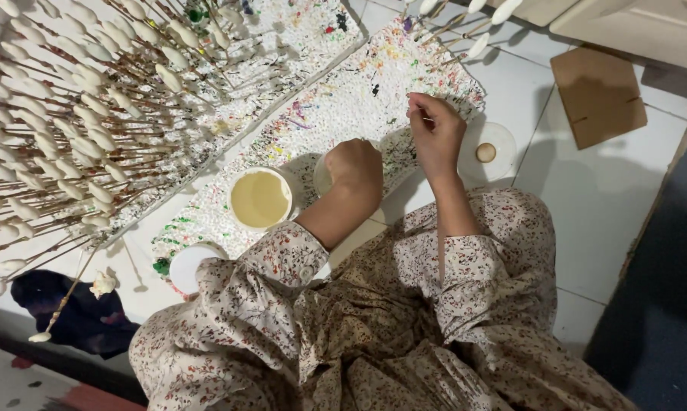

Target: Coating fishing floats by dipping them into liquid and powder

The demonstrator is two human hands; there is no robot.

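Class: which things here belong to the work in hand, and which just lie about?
In use: left hand on a small cup; right hand pinching a thin stick; cream paint tub; paint-flecked foam board.
Lying about: cardboard piece; dark cloth; round lid.

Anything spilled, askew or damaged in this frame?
One stick with a white tip lies loose on the floor by a dark cloth, apart from the many stuck upright in the foam board. The foam strip is speckled with paint. The cup of cream paint stands upright, unspilled.
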